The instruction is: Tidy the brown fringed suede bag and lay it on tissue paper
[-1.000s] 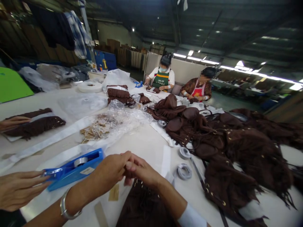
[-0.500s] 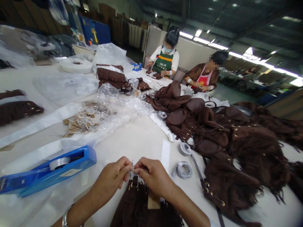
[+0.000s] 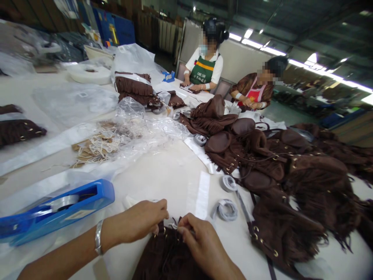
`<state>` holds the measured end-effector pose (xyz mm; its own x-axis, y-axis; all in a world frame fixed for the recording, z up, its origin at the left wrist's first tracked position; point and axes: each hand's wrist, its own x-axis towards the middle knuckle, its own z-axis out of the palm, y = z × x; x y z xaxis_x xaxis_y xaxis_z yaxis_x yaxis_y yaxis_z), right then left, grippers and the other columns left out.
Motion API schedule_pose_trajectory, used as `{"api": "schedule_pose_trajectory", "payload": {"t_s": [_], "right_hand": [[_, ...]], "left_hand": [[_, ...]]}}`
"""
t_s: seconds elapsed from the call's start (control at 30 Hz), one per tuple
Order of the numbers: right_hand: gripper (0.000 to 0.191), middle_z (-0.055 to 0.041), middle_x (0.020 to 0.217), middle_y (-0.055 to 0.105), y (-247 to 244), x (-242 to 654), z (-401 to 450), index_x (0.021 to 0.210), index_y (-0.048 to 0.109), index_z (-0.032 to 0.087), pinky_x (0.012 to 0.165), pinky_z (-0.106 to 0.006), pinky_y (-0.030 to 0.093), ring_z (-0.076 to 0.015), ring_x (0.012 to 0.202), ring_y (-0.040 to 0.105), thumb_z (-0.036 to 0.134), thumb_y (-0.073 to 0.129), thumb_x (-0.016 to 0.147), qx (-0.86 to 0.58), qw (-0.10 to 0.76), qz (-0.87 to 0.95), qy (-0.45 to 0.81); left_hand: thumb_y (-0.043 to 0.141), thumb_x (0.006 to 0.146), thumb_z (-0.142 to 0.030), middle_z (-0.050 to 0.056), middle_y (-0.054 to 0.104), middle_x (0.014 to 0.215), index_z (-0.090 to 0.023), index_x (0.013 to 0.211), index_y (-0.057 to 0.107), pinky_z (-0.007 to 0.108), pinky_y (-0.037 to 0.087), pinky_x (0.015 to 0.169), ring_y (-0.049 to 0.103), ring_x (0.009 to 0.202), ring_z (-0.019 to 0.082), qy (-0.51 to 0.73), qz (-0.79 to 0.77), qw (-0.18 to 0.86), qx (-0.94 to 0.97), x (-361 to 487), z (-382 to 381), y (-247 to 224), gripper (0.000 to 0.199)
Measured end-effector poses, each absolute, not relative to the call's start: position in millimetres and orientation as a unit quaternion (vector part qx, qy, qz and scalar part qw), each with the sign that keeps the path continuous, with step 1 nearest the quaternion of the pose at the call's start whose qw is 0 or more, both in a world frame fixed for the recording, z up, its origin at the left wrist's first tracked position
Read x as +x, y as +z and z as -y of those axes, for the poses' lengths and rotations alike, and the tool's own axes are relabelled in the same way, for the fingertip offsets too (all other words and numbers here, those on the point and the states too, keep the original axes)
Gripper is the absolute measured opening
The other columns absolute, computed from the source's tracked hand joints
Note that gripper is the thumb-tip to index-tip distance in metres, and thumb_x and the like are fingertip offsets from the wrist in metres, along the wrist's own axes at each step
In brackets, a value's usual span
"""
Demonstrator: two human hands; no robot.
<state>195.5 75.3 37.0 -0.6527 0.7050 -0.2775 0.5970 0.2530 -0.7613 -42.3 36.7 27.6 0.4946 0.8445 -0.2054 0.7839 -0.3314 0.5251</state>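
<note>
R hand w/ wht string atop brn bag

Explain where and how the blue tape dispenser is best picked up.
Grip the blue tape dispenser probably by its blocky end on the right, coming from above with thumb and fingers across its long sides. That end is bare and lies nearest the left hand; the tape roll sits farther left.

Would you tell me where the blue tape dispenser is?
In the head view, the blue tape dispenser lies lower left, between the tags and left forearm.
</note>
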Motion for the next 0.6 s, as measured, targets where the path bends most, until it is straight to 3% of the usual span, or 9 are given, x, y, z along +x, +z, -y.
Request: {"api": "schedule_pose_trajectory", "payload": {"t_s": [0.13,0.23,0.3,0.4,0.6], "right_hand": [[0.012,0.0026,0.076,0.065,34,196,-64,0.089,0.060,0.022,0.063,-0.024,0.035,-0.0140,0.069,0.058,0.023,0.049,0.094,-0.424,0.082,0.791,0.433],[0.011,0.0022,0.075,0.065,33,194,-56,0.089,0.060,0.022,0.061,-0.024,0.034,-0.0139,0.067,0.057,0.022,0.050,0.093,-0.426,0.088,0.777,0.454],[0.010,0.0020,0.076,0.065,34,192,-53,0.089,0.061,0.022,0.061,-0.024,0.035,-0.0141,0.069,0.057,0.022,0.052,0.091,-0.421,0.090,0.772,0.467],[0.010,0.0030,0.074,0.066,35,187,-53,0.088,0.063,0.023,0.061,-0.023,0.036,-0.0135,0.068,0.059,0.022,0.053,0.090,-0.418,0.088,0.763,0.486],[0.002,0.0056,0.068,0.068,29,178,-62,0.084,0.068,0.026,0.058,-0.022,0.034,-0.0122,0.062,0.059,0.025,0.066,0.084,-0.428,0.069,0.770,0.469]], "left_hand": [[0.051,0.081,-0.005,0.004,0.066,0.102,-0.023,0.088,0.060,0.033,0.057,0.062,0.068,0.070,0.021,-0.035,-0.533,0.147,0.832,-33,-21,18,0.021],[0.043,0.082,-0.001,0.013,0.064,0.128,-0.021,0.098,0.064,0.033,0.057,0.057,0.072,0.071,0.023,-0.075,-0.558,0.047,0.825,-25,7,1,0.033],[0.041,0.082,0.000,0.014,0.062,0.134,-0.022,0.107,0.065,0.029,0.056,0.054,0.073,0.070,0.021,-0.072,-0.586,0.021,0.807,-25,28,-11,0.041],[0.039,0.090,-0.008,0.008,0.068,0.123,-0.026,0.116,0.062,0.023,0.052,0.049,0.070,0.062,0.016,-0.014,-0.643,0.070,0.763,-29,47,-26,0.040],[0.040,0.093,-0.016,0.002,0.069,0.104,-0.027,0.104,0.063,0.021,0.052,0.068,0.068,0.078,0.015,0.091,-0.671,0.228,0.699,-35,31,-14,0.028]]}}
